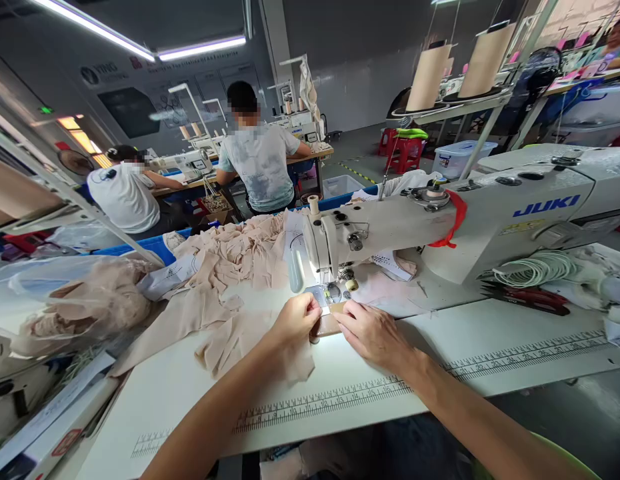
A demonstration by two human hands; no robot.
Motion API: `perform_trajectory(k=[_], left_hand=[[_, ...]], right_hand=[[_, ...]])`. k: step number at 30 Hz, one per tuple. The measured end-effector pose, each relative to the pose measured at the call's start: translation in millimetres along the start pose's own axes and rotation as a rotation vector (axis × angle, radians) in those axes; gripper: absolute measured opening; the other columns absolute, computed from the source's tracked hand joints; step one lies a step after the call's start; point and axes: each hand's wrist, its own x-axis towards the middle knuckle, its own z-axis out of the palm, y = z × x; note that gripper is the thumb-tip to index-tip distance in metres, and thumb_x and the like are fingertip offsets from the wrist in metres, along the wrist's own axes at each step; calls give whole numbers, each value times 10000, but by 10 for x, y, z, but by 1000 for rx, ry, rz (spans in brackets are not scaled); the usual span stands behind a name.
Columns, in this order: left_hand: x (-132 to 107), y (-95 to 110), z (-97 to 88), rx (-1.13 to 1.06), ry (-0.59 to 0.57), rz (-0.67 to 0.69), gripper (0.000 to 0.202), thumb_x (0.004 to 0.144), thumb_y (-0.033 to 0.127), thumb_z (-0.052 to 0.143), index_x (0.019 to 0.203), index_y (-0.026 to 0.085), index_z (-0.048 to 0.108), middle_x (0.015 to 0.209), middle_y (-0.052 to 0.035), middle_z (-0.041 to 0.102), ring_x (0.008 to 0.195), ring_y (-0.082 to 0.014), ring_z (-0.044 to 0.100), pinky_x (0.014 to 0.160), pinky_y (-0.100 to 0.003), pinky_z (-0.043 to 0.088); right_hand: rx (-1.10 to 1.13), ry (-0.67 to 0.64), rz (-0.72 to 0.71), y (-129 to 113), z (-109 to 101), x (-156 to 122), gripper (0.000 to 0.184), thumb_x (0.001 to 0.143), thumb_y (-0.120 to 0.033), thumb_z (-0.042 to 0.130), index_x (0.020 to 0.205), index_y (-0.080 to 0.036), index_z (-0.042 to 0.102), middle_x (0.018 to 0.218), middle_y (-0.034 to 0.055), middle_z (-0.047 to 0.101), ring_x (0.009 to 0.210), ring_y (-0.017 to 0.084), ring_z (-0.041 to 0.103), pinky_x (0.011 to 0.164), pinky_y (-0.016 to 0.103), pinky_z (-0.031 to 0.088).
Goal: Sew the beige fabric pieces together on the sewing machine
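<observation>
A white JUKI sewing machine (380, 223) stands on the white table, its needle area just beyond my two hands. My left hand (295, 320) is closed in a pinch at the left of the needle plate, on beige fabric (240, 340) that trails out to the left under my wrist. My right hand (373, 330) lies to the right of the needle, fingers bent and pressed down at the edge of a small tan piece (335, 308). What sits under its fingertips is mostly hidden.
Crumpled beige fabric (240, 247) is heaped at the left behind the machine. Red-handled scissors (535, 298) and a coil of pale cord (537, 268) lie on the right. A printed ruler (335, 400) runs along the front edge. Thread cones (430, 77) stand above; two people sit ahead.
</observation>
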Motion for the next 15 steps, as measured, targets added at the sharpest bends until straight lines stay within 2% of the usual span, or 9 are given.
perform_trajectory(k=[7, 12, 15], left_hand=[[-4, 31, 2, 45, 1, 5, 139, 783, 202, 581, 664, 213, 511, 622, 28, 576, 585, -138, 521, 577, -258, 381], [2, 36, -6, 142, -14, 25, 146, 813, 190, 563, 685, 223, 501, 654, 14, 589, 603, -156, 541, 583, -275, 396], [-50, 36, 8, 319, 74, 156, 128, 852, 177, 547, 736, 229, 537, 753, -27, 635, 674, -190, 572, 603, -297, 435]], right_hand=[[7, -61, 23, -9, 31, 66, 255, 1025, -198, 474, 1155, -199, 694, 930, 51, 612, 744, 167, 537, 633, 305, 351], [-67, -106, -17, -12, 46, 103, 278, 1046, -257, 474, 1197, -217, 703, 961, 70, 629, 787, 185, 556, 657, 316, 356], [-84, -115, -54, -1, 44, 121, 268, 1034, -231, 481, 1194, -206, 695, 969, 74, 638, 789, 187, 553, 639, 318, 341]])
